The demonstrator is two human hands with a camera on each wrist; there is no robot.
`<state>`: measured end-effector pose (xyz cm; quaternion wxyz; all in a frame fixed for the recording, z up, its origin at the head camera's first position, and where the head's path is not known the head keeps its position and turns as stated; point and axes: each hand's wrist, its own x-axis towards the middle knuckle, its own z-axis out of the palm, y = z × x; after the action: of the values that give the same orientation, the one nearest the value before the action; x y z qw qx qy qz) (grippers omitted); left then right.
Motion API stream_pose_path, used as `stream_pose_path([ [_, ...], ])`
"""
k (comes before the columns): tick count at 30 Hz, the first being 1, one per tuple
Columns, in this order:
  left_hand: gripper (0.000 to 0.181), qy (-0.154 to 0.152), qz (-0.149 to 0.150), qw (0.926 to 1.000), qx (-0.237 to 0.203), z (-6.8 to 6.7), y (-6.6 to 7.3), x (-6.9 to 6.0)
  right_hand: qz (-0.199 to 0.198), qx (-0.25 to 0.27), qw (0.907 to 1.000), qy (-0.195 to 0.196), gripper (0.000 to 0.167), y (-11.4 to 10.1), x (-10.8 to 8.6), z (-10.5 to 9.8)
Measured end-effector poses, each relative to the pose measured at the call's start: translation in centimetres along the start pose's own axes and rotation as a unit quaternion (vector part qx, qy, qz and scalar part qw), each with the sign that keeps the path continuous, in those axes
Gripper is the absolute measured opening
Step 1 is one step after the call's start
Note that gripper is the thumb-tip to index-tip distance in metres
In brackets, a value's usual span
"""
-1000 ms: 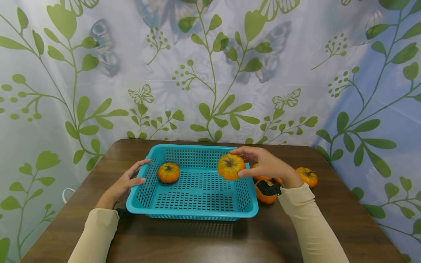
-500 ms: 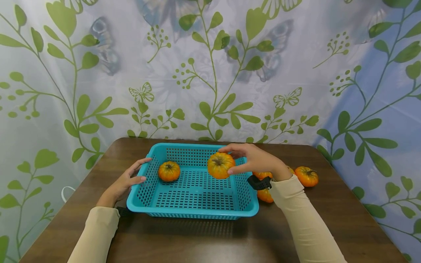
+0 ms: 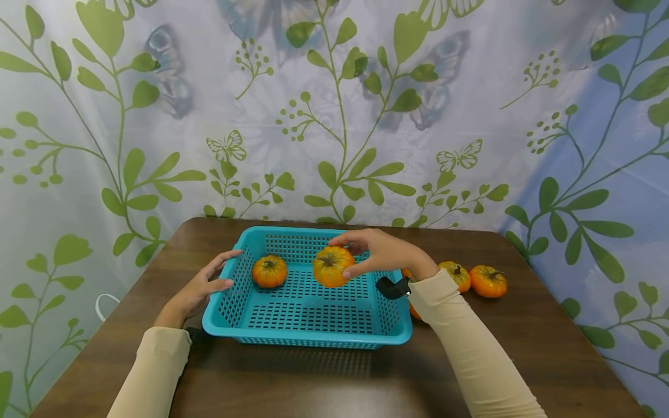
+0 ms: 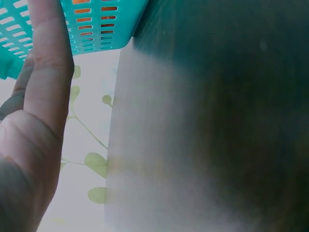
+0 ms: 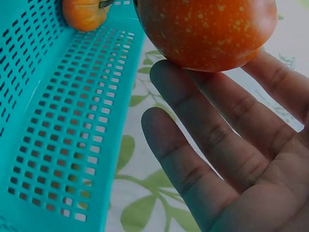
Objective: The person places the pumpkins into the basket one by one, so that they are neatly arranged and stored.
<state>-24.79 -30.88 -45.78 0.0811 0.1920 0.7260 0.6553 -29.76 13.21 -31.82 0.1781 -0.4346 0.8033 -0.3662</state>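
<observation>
A turquoise perforated plastic basket (image 3: 308, 338) is on the brown table. My left hand (image 3: 195, 290) rests on its left rim; in the left wrist view the fingers (image 4: 48, 67) look straight against the mesh wall. Above the basket's inside, right of the middle, my right hand (image 3: 384, 251) holds a small orange pumpkin (image 3: 331, 267) between thumb and fingers, its stem up. The right wrist view shows fingertips under the held pumpkin (image 5: 212, 34), with the lower fingers spread off it. Another small pumpkin (image 3: 269, 271) sits inside the basket at the left.
Right of the basket, a yellow-orange pumpkin (image 3: 455, 275) and an orange pumpkin (image 3: 488, 281) stand on the table (image 3: 528, 342). More orange shows partly hidden behind the right wrist. A leaf-patterned curtain (image 3: 313, 116) hangs behind the table, and a white cord (image 3: 99, 305) lies at the left.
My right hand has carried the pumpkin leftward, from the basket's right end toward its middle. The left hand stays at the left rim. More of the pumpkins at the right has come into sight.
</observation>
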Motion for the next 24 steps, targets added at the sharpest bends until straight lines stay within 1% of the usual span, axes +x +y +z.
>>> stream_pose_path([
  [6,0.058,0.001,0.002,0.9999,0.011,-0.1,-0.1,0.1,-0.005,0.005,0.9998,-0.016,0.065,0.4,1.7,0.1],
  [9,0.059,0.003,0.004,0.9999,0.013,-0.1,-0.1,0.1,-0.002,0.004,0.9997,-0.023,0.064,0.6,2.6,0.1],
  [15,0.058,0.001,0.003,1.0000,0.000,-0.1,0.0,0.1,0.031,0.021,0.9987,-0.034,0.065,1.3,4.1,0.1],
  [20,0.058,0.001,0.001,1.0000,-0.004,-0.1,0.0,0.1,0.044,0.032,0.9977,-0.039,0.064,2.6,5.3,0.4],
  [24,0.059,-0.002,0.002,1.0000,-0.004,-0.1,-0.1,0.1,0.066,0.040,0.9963,-0.038,0.064,3.5,6.1,1.0],
])
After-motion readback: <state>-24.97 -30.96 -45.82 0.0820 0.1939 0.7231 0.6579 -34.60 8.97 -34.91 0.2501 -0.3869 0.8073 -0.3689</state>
